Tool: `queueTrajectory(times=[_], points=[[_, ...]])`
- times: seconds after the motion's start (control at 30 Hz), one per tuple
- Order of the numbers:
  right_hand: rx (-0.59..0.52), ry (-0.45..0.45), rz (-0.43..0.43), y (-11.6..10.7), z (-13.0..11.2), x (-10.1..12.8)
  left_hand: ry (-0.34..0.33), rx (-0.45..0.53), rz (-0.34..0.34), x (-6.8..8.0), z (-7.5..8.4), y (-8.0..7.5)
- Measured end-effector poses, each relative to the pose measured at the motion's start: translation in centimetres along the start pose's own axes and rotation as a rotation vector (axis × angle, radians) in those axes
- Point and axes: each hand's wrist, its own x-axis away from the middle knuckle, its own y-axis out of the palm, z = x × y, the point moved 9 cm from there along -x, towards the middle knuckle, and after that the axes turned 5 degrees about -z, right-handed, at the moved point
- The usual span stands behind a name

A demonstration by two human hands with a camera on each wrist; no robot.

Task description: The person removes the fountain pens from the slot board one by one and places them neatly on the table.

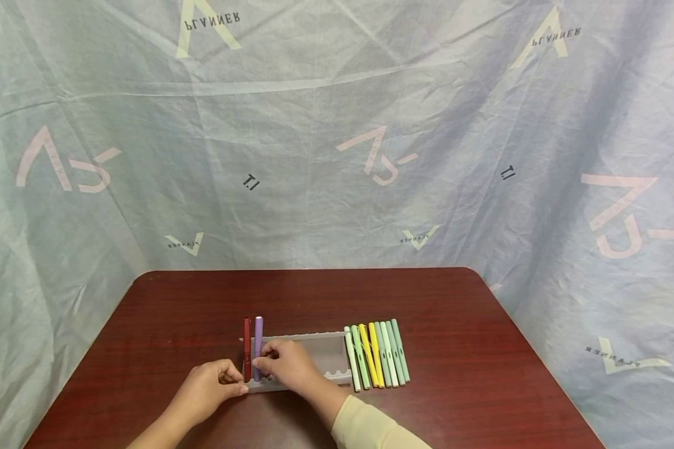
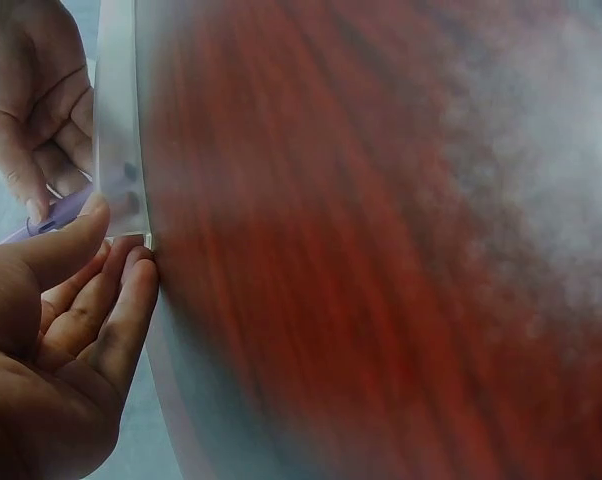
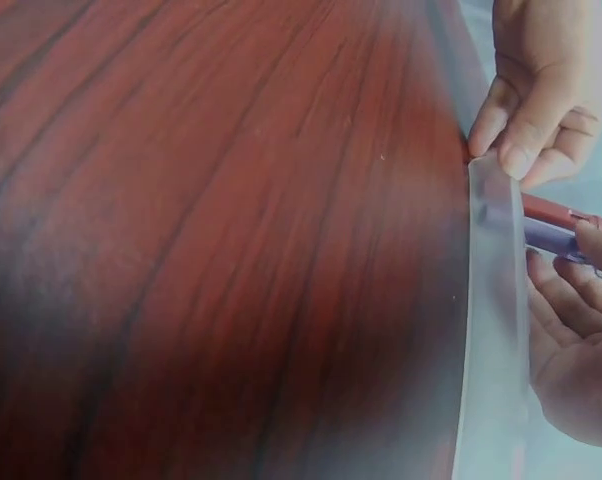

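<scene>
The left hand pinches the pen tray's left corner while the right hand grips the purple pen; seating it needs the tray held steady

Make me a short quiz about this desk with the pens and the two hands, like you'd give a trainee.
1. True or false: the red pen and the purple pen lie in the clear tray.
2. Which side of the tray holds the loose row of pens? A) person's left B) person's right
3. Which hand's fingers are on the purple pen?

Key: 1 true. 2 B. 3 The right hand; the left hand touches the tray's near left corner.
</scene>
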Motion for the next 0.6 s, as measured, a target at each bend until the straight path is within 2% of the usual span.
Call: queueTrajectory(times=[0.4,0.53,0.6], points=[[0.027,-0.031,-0.016,0.3,-0.5,0.2,-0.001,-0.002,0.004,0.1,0.0,0.0],[0.005,-0.064,-0.007,-0.1,-1.2,0.3,0.014,-0.007,0.020,0.0,0.1,-0.2],[-0.043,-0.080,0.003,-0.5,-1.6,0.4,0.021,-0.007,0.025,0.0,0.2,-0.2]])
